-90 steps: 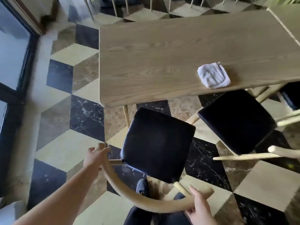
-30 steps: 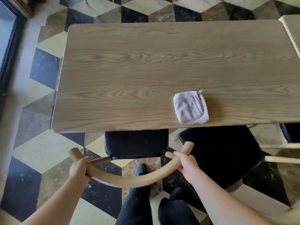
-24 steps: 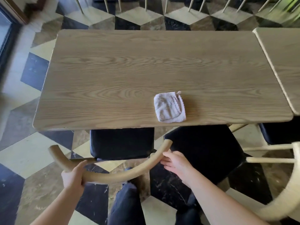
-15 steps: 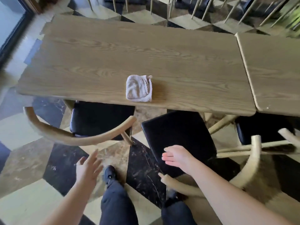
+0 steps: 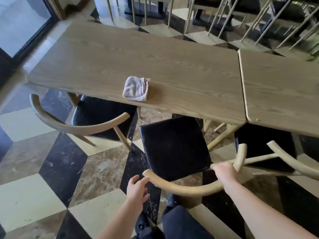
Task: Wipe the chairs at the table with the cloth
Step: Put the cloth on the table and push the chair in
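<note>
Wood-grain bench (image 5: 155,66) seen from above, set over a floor (image 5: 34,195) of cream, brown and black marble tiles; a glass door (image 5: 19,19) stands at far left. No brand, label or legible writing shows on any surface. Left chair (image 5: 81,125): black seat pushed partly under the bench edge, curved pale-wood backrest facing the viewer, untouched by either hand. Cloth (image 5: 136,88): small, pale pink-white, folded, lying on the bench close to its near edge, above the gap between the left and middle chairs. It is well apart from both hands, which are lower in the view. Left hand (image 5: 137,188): fingers spread and released, the fingertips just beside the left end of the middle chair's backrest; contact cannot be confirmed. Middle chair (image 5: 174,147): black square seat mostly clear of the bench, curved wooden backrest nearest the viewer. Right hand (image 5: 224,173): fingers clenched over the right part of this backrest, near its upturned end. Dark trouser legs (image 5: 179,221) show below, between the forearms. Right chair (image 5: 265,152): black seat under the junction with a second bench (image 5: 279,90), which abuts the first. Further chair legs (image 5: 224,18) stand beyond the far edge.
</note>
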The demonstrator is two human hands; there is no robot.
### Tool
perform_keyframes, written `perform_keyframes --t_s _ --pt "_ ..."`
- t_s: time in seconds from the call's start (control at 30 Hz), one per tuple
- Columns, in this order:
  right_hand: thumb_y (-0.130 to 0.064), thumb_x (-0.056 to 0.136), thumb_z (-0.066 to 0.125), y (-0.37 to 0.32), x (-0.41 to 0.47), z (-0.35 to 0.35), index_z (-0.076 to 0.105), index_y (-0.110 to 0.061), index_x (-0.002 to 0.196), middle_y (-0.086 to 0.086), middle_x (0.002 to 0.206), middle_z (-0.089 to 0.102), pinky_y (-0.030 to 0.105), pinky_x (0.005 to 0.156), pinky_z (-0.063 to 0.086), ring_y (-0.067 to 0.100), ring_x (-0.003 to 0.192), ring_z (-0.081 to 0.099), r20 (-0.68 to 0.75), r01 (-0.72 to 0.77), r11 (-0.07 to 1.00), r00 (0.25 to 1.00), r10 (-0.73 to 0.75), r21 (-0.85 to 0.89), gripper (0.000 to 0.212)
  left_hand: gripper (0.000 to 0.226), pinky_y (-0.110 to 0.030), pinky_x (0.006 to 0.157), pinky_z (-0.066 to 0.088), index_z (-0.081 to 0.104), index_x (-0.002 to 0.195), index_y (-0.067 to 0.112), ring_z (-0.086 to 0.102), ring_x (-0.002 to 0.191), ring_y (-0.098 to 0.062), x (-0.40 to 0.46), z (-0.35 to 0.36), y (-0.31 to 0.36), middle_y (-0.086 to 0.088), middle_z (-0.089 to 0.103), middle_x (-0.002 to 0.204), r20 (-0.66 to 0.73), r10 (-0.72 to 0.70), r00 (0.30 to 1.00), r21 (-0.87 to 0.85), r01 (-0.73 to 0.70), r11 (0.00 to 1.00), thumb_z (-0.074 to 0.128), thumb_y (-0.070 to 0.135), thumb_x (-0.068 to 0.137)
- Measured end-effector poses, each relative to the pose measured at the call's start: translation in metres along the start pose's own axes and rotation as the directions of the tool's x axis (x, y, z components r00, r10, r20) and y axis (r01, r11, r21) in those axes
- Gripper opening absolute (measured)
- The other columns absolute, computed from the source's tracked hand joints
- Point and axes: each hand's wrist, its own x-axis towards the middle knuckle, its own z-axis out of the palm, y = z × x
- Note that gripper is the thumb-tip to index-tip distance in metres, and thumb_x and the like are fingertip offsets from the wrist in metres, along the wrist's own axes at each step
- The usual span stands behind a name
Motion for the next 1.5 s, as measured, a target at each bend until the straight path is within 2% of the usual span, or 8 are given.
perform_keyframes --t_s 0.1,0.23,0.43,0.57,0.83,0.97,1.23,1.5 --pt "-0.029 0.084 0.074 0.026 0.034 -0.034 0.064 -0.001 0.114 0.017 0.096 0.067 0.041 0.071 0.057 0.036 0.084 0.064 -0.183 -0.111 0.994 0.977 0.112 0.018 0.043 0.077 -0.042 0.070 0.060 0.039 0.144 0.027 0.066 0.103 -0.031 0.002 0.026 -0.018 -0.012 0.059 0.121 -0.020 -0.078 0.997 -0.011 0.077 0.997 0.083 0.032 0.081" --pt "-0.022 0.084 0.080 0.044 0.096 -0.053 0.046 -0.001 0.141 0.017 0.111 0.059 0.052 0.093 0.056 0.039 0.109 0.059 0.042 -0.300 0.883 0.951 0.306 0.361 0.070 0.060 -0.036 0.054 0.055 0.054 0.120 0.002 0.070 0.081 -0.033 0.025 0.072 -0.026 -0.020 0.068 0.101 -0.087 -0.161 0.983 -0.122 0.150 0.981 0.088 0.020 0.074" --pt "-0.034 0.076 0.086 0.044 0.162 -0.043 0.045 -0.010 0.136 0.014 0.111 0.055 0.051 0.092 0.050 0.036 0.109 0.055 0.199 -0.459 0.809 0.888 0.414 0.366 0.077 0.028 -0.041 0.086 0.052 0.067 0.101 -0.003 0.065 0.094 -0.035 0.058 0.103 -0.033 -0.024 0.069 0.116 -0.253 -0.297 0.921 -0.214 0.246 0.945 0.077 0.005 0.076" --pt "-0.048 0.065 0.089 0.043 0.196 -0.031 0.050 -0.007 0.120 0.017 0.109 0.063 0.056 0.102 0.048 0.037 0.110 0.061 0.241 -0.520 0.788 0.853 0.462 0.330 0.079 0.041 -0.051 0.069 0.057 0.061 0.105 -0.008 0.066 0.085 -0.045 0.058 0.098 -0.034 -0.029 0.065 0.097 -0.279 -0.342 0.897 -0.220 0.287 0.932 0.070 -0.004 0.066" --pt "-0.016 0.071 0.077 0.037 0.197 -0.031 0.055 -0.002 0.113 0.019 0.108 0.067 0.057 0.098 0.052 0.037 0.103 0.067 0.217 -0.516 0.776 0.856 0.469 0.361 0.050 0.014 -0.033 0.058 0.042 0.058 0.082 -0.002 0.055 0.065 -0.032 0.051 0.110 -0.021 -0.016 0.056 0.075 -0.380 -0.207 0.901 -0.216 0.131 0.968 0.064 -0.008 0.071" --pt "-0.011 0.069 0.074 0.027 0.173 -0.027 0.055 -0.001 0.090 0.016 0.086 0.070 0.055 0.097 0.054 0.037 0.096 0.070 0.197 -0.496 0.772 0.868 0.457 0.398 0.030 0.015 -0.042 0.075 0.051 0.059 0.090 -0.003 0.058 0.080 -0.033 0.060 0.092 0.008 -0.017 0.058 0.089 -0.294 -0.176 0.939 -0.129 0.144 0.981 0.063 -0.006 0.076" --pt "-0.010 0.070 0.071 0.009 0.113 -0.001 0.057 0.001 0.118 0.016 0.095 0.069 0.052 0.100 0.052 0.037 0.102 0.068 0.229 -0.518 0.656 0.848 0.477 0.549 0.051 0.023 -0.035 0.063 0.048 0.053 0.079 0.005 0.057 0.068 -0.033 0.078 0.071 0.078 -0.017 0.055 0.081 -0.339 -0.030 0.940 -0.049 0.015 0.999 0.065 0.000 0.060" --pt "-0.011 0.072 0.072 -0.013 0.105 0.020 0.052 -0.008 0.109 0.017 0.105 0.065 0.053 0.099 0.052 0.037 0.102 0.067 0.272 -0.547 0.531 0.816 0.510 0.647 0.042 0.037 -0.040 0.064 0.052 0.055 0.097 0.009 0.060 0.075 -0.033 0.116 0.074 0.153 -0.018 0.058 0.089 -0.255 -0.015 0.967 0.156 0.056 0.986 0.068 -0.001 0.065"
